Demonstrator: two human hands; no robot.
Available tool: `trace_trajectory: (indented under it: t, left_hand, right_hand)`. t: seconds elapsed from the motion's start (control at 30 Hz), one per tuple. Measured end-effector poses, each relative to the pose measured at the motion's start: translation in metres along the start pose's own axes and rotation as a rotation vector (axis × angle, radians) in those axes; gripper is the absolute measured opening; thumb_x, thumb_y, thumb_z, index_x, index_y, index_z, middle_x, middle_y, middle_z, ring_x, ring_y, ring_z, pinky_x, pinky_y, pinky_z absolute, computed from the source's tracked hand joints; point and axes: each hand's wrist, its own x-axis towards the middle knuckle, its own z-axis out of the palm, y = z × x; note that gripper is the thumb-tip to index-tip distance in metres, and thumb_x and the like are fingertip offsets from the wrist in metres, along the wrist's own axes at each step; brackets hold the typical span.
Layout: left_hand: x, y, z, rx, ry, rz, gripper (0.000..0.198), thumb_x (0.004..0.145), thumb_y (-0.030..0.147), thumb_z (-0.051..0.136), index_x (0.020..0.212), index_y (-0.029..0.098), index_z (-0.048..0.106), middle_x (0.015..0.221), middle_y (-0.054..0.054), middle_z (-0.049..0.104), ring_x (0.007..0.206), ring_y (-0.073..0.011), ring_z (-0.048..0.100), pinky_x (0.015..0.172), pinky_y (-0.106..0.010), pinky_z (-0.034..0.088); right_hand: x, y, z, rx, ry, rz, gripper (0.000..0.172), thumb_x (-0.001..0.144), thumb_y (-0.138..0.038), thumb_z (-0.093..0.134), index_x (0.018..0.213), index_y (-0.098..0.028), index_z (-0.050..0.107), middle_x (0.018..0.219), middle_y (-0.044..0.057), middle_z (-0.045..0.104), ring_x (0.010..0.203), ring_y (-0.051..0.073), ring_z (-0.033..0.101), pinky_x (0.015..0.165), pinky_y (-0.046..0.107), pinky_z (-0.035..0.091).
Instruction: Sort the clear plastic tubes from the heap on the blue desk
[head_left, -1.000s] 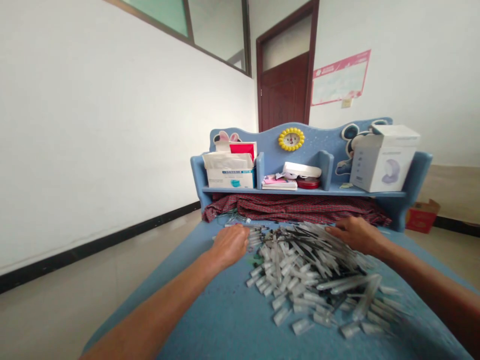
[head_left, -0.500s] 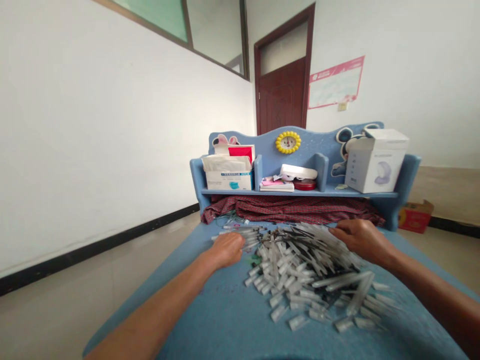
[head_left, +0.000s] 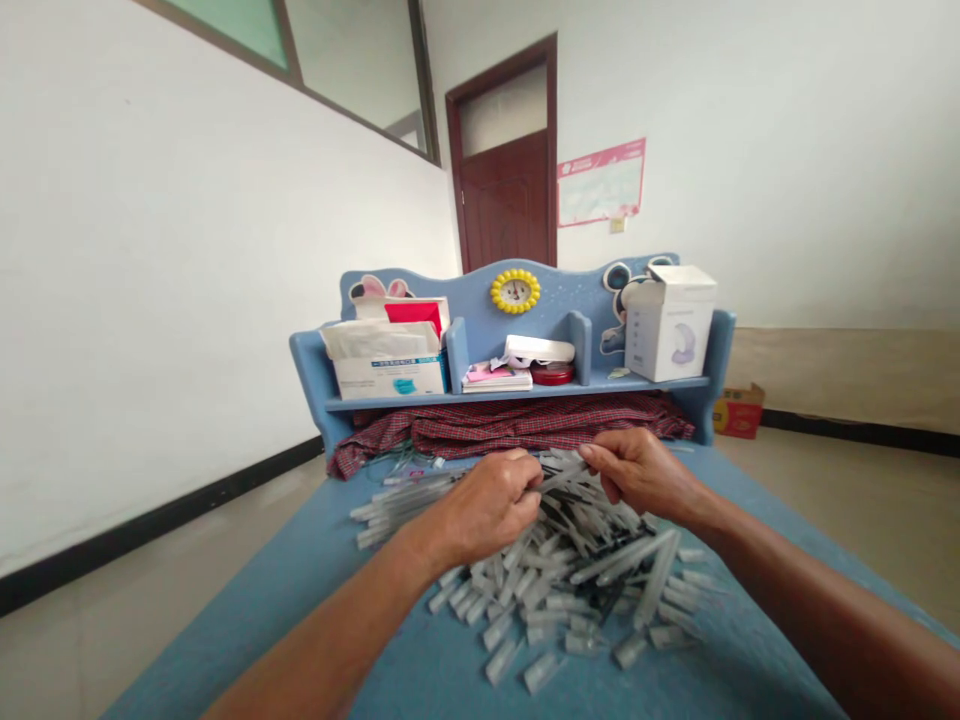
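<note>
A big heap of clear plastic pen tubes and small caps [head_left: 570, 580] lies on the blue desk [head_left: 420, 670]. My left hand [head_left: 491, 505] hovers over the heap's left side, fingers curled round a clear tube. My right hand [head_left: 637, 470] is just to its right, fingers pinched on the other end of what looks like the same tube or a piece beside it. The two hands nearly touch above the pile. A smaller row of tubes [head_left: 397, 495] lies apart at the left.
A blue shelf unit [head_left: 525, 385] stands at the desk's back with a tissue box [head_left: 382, 365], a small yellow clock [head_left: 515, 290], a white box [head_left: 670, 322] and booklets. A red plaid cloth [head_left: 510, 425] lies under it. A brown door [head_left: 508, 200] is behind.
Both hands have lifted from the pile's outer edges and come together over its middle, closing on a clear tube. The camera has swung, shifting the desk leftward in view.
</note>
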Motion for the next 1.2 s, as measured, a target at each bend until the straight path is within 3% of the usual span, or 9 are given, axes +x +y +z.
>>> trace_trajectory:
  t: [0.2,0.37,0.7,0.87,1.03,1.2]
  left_hand:
    - [0.003,-0.015,0.013,-0.101,0.062,0.000,0.008,0.080,0.016,0.045,0.077,0.016,0.052,0.074,0.000,0.051,0.069,-0.0122,0.048,0.063,-0.022,0.035]
    - [-0.005,-0.021,0.021,-0.130,0.046,-0.024,0.009,0.082,0.017,0.044,0.076,0.016,0.051,0.073,0.000,0.051,0.070,-0.0122,0.048,0.064,-0.022,0.035]
    - [-0.011,-0.017,0.021,-0.171,0.039,0.020,0.014,0.084,0.018,0.041,0.079,0.016,0.055,0.075,-0.001,0.054,0.071,-0.0123,0.051,0.065,-0.022,0.037]
    - [-0.014,-0.014,0.020,-0.110,0.102,0.052,0.014,0.086,0.018,0.042,0.080,0.016,0.055,0.076,-0.003,0.054,0.073,-0.0130,0.051,0.066,-0.022,0.037]
    - [-0.015,-0.012,0.019,-0.095,0.115,0.100,0.017,0.087,0.018,0.040,0.083,0.016,0.056,0.078,-0.004,0.055,0.075,-0.0137,0.051,0.067,-0.023,0.038]
    - [-0.013,-0.012,0.015,-0.174,0.040,0.032,0.017,0.084,0.019,0.044,0.079,0.016,0.060,0.074,-0.002,0.057,0.069,-0.0119,0.053,0.064,-0.022,0.038]
  right_hand:
    - [0.004,0.017,-0.002,0.174,-0.093,0.059,0.038,0.082,-0.048,0.044,0.059,-0.018,0.043,0.040,-0.005,0.051,0.026,0.005,0.037,0.027,0.015,0.021]
    - [0.005,0.027,0.008,0.292,-0.168,0.041,0.029,0.080,-0.042,0.050,0.067,-0.017,0.047,0.050,-0.003,0.057,0.031,0.006,0.046,0.031,0.015,0.029]
    - [-0.003,0.024,0.007,0.287,-0.171,0.035,0.028,0.081,-0.044,0.050,0.072,-0.017,0.050,0.055,-0.003,0.059,0.036,0.008,0.052,0.035,0.017,0.032]
    - [-0.006,0.024,0.005,0.190,-0.209,0.028,0.040,0.083,-0.048,0.046,0.058,-0.017,0.046,0.046,-0.004,0.052,0.032,0.005,0.044,0.033,0.016,0.028]
    - [-0.009,0.025,0.004,0.388,-0.240,0.036,0.042,0.079,-0.052,0.051,0.058,-0.015,0.050,0.048,-0.002,0.056,0.032,0.006,0.046,0.034,0.017,0.030]
    - [-0.011,0.024,0.003,0.461,-0.305,0.067,0.035,0.076,-0.048,0.056,0.067,-0.015,0.052,0.054,-0.001,0.061,0.036,0.008,0.054,0.035,0.017,0.029]
